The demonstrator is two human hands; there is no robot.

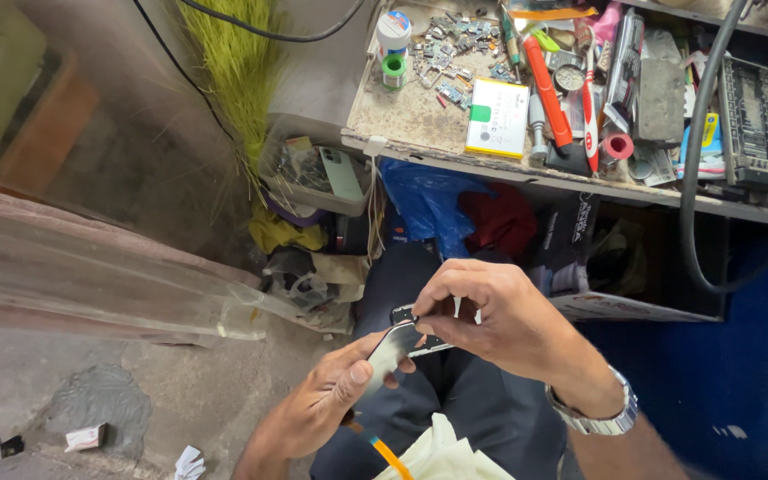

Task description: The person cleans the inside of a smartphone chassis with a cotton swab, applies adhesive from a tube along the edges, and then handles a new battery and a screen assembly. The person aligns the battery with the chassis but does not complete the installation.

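Two hands on one phone [399,342] over the lap, below the bench [420,133]; long axis runs lower-left to upper-right; left hand [326,400] cradles its lower edge, thumb on the glass, orange tool [384,452] tucked under the palm; right hand [491,316] nearer the top end, fingertips pinched narrow there; pinched item hidden.

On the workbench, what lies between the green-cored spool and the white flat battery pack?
In the head view, a scatter of small metal parts lies on the bench between the green-cored spool and the white battery pack.
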